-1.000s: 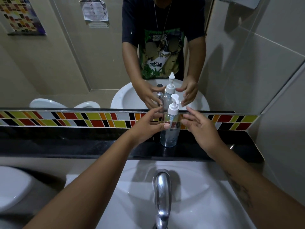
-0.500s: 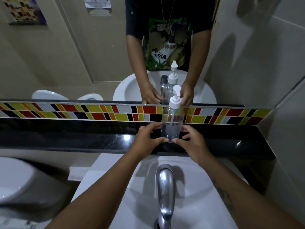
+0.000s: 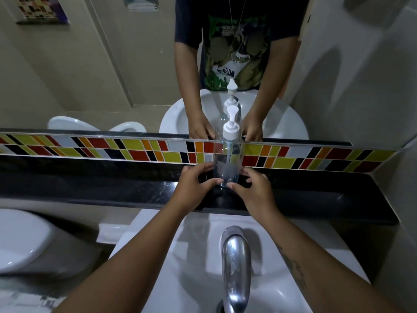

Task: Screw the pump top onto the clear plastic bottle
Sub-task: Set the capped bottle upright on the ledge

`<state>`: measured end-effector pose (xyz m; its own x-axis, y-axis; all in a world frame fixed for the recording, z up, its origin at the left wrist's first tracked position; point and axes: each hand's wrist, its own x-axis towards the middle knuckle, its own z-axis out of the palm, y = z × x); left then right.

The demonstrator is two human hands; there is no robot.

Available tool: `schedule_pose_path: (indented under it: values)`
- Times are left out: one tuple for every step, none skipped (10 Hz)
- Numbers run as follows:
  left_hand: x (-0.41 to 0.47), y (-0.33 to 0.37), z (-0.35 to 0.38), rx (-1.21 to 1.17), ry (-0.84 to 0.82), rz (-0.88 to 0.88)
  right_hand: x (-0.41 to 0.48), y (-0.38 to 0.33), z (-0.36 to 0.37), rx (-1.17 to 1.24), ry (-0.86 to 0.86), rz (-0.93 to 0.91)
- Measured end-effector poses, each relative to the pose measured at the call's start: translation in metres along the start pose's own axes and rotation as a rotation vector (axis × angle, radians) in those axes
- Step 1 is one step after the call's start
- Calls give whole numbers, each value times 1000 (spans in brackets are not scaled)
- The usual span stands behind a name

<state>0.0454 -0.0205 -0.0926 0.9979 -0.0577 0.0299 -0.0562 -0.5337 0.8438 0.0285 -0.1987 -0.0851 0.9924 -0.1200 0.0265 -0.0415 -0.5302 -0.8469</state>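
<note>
Left hand: your left hand (image 3: 194, 188) is half-curled, fingertips on lower left side of the clear plastic bottle (image 3: 227, 163).
Right hand: your right hand (image 3: 255, 190) is half-curled too, fingers at btm right of bottle; can't tell how firm the grip is.
Writing: no label on bottle; shirt print in the mirror (image 3: 112, 64) not readable.
Bottle: upright on black ledge (image 3: 112, 188), in front of the coloured tile strip (image 3: 90, 150), looks empty.
Pump top: white pump top (image 3: 231, 127) sits on the neck, nozzle up.

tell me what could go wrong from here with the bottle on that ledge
The clear bottle stands upright on the narrow black ledge above the sink; held only near its base by the left hand and right hand, it could tip forward. The pump top may not be fully tight.
</note>
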Motion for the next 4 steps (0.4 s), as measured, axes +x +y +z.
schedule_pose_path:
  values:
    - [-1, 2, 1, 13, 27, 2, -1, 2, 0, -13, -7, 18]
    - [-4, 4, 1, 22, 36, -3, -3, 1, -1, -25, -6, 18]
    - [-3, 4, 3, 20, 31, 9, -3, 2, 0, -9, -7, 5]
    - [-9, 3, 0, 44, 27, 1, -8, 7, -6, -95, 4, -40]
